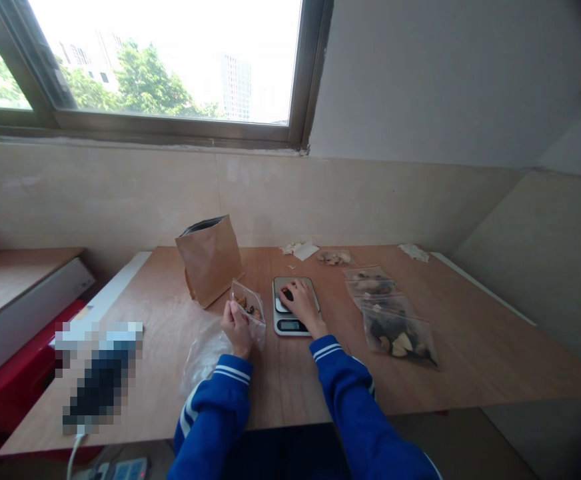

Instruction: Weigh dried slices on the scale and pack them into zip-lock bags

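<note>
My left hand (pixel 236 325) pinches the edge of a small clear zip bag (pixel 261 328) with brown and dark dried pieces inside. My right hand (pixel 302 304) is over the metal plate of a kitchen scale (pixel 279 297), its fingers curled around a small dark dried piece (pixel 287 293). Whether that piece rests on the plate is hard to tell. The scale's display (pixel 290 326) is lit, its digits too small to read. Beneath and left of my left hand lies a clear plastic bag (pixel 201 357).
An open brown paper bag (pixel 210 263) stands behind my left hand. Filled zip bags (pixel 400 333) lie to the right, with another bag of pale slices (pixel 334 258) near the wall. White scraps (pixel 305 250) lie at the back. A blurred dark object (pixel 103 380) with a cable is at left.
</note>
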The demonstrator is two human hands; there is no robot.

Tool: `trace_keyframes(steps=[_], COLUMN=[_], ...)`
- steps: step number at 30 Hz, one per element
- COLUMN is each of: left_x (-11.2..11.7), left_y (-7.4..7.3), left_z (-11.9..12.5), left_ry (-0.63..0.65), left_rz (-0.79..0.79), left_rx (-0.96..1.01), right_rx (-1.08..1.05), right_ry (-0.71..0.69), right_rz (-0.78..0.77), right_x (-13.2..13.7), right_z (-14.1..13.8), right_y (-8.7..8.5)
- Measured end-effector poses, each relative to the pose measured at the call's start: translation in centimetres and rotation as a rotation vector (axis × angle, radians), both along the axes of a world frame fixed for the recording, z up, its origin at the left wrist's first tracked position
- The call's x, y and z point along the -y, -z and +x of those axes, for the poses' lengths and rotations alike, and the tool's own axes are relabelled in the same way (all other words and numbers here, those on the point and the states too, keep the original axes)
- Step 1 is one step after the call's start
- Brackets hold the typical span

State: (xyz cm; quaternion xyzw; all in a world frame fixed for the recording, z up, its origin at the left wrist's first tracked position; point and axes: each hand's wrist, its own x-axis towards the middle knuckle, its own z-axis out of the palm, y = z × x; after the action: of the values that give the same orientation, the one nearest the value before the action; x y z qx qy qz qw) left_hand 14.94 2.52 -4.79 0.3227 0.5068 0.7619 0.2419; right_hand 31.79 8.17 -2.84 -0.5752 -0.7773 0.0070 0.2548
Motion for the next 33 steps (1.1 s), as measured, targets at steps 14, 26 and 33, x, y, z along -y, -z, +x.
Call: trace_keyframes(steps=[14, 26, 33], left_x=[-0.2, -0.1, 0.1], left_y=[0.3, 0.8, 0.1], left_z=[-0.3, -0.1, -0.1], left_ry=[0.001, 0.065, 0.034], left_rz=[0.020, -0.002, 0.015], left_rx=[-0.068, -0.125, -0.190], right_rx=[-0.230, -0.959, -0.701], right_ry=[0.236, -0.165, -0.156], right_rz=[0.107, -0.135, -0.228], right_x=[-2.8, 1.2, 2.9], right_z=[1.8, -7.3, -8.9], right_y=[-1.2, -8.5, -8.9])
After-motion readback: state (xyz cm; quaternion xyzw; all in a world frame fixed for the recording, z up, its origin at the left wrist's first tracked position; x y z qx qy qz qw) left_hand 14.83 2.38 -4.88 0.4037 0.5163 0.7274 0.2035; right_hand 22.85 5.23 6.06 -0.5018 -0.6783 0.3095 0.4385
